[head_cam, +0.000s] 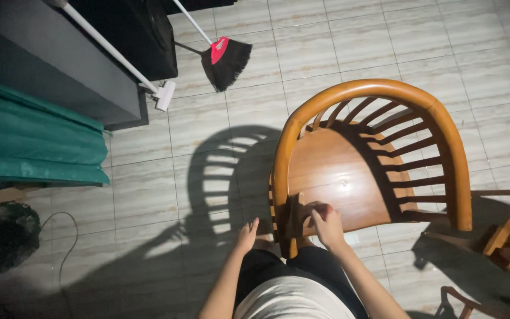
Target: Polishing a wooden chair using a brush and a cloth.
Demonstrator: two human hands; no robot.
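Wooden chair (349,171): right hand (326,223) grips its front armrest end; left hand (247,235) hangs open beside it.

Home interior: pale tiled floor (349,41), curved wooden chair (364,165), broom (225,59), white mop (163,94), green cushion (30,139), dark cabinet (42,59).

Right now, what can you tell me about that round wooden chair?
The wooden chair is glossy orange-brown, with a curved rail that wraps around the seat and serves as back and armrests. Slim spindles join the rail to the smooth, shiny seat. It stands upright on the pale tiled floor and casts a striped shadow to the left. The right hand rests on the seat's near edge. The left hand hovers just beside it, apart.
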